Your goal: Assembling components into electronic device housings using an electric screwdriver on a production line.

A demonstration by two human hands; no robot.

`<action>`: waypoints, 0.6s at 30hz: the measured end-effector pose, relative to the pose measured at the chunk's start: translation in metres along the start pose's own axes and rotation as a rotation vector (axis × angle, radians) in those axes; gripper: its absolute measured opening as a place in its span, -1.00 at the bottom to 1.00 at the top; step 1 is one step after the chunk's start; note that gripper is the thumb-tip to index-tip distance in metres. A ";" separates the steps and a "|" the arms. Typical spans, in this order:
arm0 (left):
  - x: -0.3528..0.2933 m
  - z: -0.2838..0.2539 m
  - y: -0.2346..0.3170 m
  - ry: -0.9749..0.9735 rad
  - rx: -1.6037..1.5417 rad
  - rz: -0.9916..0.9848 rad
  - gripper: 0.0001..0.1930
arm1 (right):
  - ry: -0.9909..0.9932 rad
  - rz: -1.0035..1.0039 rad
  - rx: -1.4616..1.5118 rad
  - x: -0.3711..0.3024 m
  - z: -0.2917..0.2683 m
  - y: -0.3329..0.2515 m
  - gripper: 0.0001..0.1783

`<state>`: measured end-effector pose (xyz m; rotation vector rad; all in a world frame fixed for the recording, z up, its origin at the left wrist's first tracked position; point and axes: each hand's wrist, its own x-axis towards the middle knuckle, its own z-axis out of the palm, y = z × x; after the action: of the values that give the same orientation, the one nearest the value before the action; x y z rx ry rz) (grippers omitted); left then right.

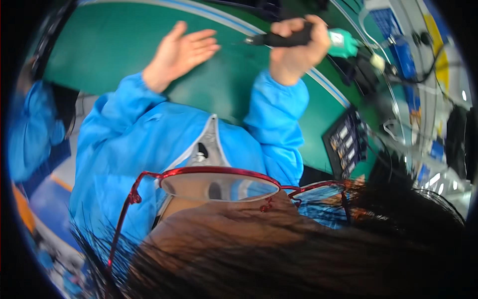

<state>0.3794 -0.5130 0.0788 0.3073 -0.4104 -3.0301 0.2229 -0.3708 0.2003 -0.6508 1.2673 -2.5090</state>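
Fingers curl firmly round the black grip of a black-and-green powered driver (281,40) in the right hand (298,57), so on my feed that hand is wrapped closed, with the tool's green end sticking out to its right. I see the driver lying roughly level across the far side of the scene, its narrow tip pointing left; that tip is too blurred for me to tell its shape. Across a gap to the left, I have the left hand (184,55) loosely spread, palm showing, thumb pointing far and the other fingers reaching right toward the tip, holding nothing that I can see and not touching the tool. Under them I get a green work surface (107,42), with a pale strip (328,86) slanting from the far side toward the near right. On the right sits a dark tray (333,154) with small pale pieces (343,132). Another person's blue sleeve (32,139) shows at the left, and red-framed glasses (219,170) cross the near side
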 end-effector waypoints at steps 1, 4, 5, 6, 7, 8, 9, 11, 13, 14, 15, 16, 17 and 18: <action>-0.003 0.003 -0.001 0.071 0.000 -0.006 -0.23 | 0.005 0.044 0.076 -0.002 0.007 0.005 -0.69; -0.007 0.010 -0.013 -0.012 -0.021 0.018 -0.18 | -0.041 0.111 0.030 -0.011 0.015 0.014 -0.66; -0.008 0.010 -0.015 0.003 -0.026 0.022 -0.18 | -0.040 0.127 0.034 -0.014 0.015 0.018 -0.66; -0.003 0.011 -0.018 -0.016 -0.016 0.041 -0.19 | -0.099 0.119 0.009 -0.013 0.013 0.021 -0.66; 0.001 0.013 -0.023 -0.037 -0.006 0.059 -0.20 | -0.157 0.109 -0.016 -0.013 0.012 0.021 -0.67; 0.006 0.016 -0.029 -0.030 -0.014 0.065 -0.20 | -0.174 0.118 -0.032 -0.014 0.009 0.019 -0.67; 0.008 0.016 -0.030 0.050 0.082 0.069 -0.31 | -0.172 0.122 -0.028 -0.014 0.008 0.019 -0.67; 0.012 0.013 -0.033 0.133 0.179 0.075 -0.41 | -0.166 0.119 -0.015 -0.014 0.005 0.018 -0.67; 0.012 0.008 -0.033 0.190 0.336 0.080 -0.55 | -0.137 0.152 0.013 -0.012 0.001 0.014 -0.67; 0.012 0.007 -0.031 0.197 0.339 0.086 -0.55 | -0.135 0.156 0.100 -0.012 0.001 0.011 -0.70; 0.012 0.007 -0.031 0.251 0.297 0.069 -0.56 | -0.133 0.163 0.186 -0.012 -0.001 0.009 -0.73; 0.010 0.006 -0.029 0.304 0.256 0.053 -0.55 | -0.127 0.163 0.193 -0.011 -0.001 0.007 -0.72; 0.008 0.002 -0.027 0.313 0.256 0.061 -0.55 | -0.143 0.166 0.189 -0.010 -0.002 0.007 -0.68; 0.011 0.001 -0.026 0.259 0.216 0.084 -0.53 | -0.122 0.158 0.175 -0.009 -0.003 0.001 -0.67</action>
<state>0.3673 -0.4885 0.0704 0.6675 -0.7085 -2.8154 0.2288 -0.3659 0.1954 -0.6265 1.0027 -2.3778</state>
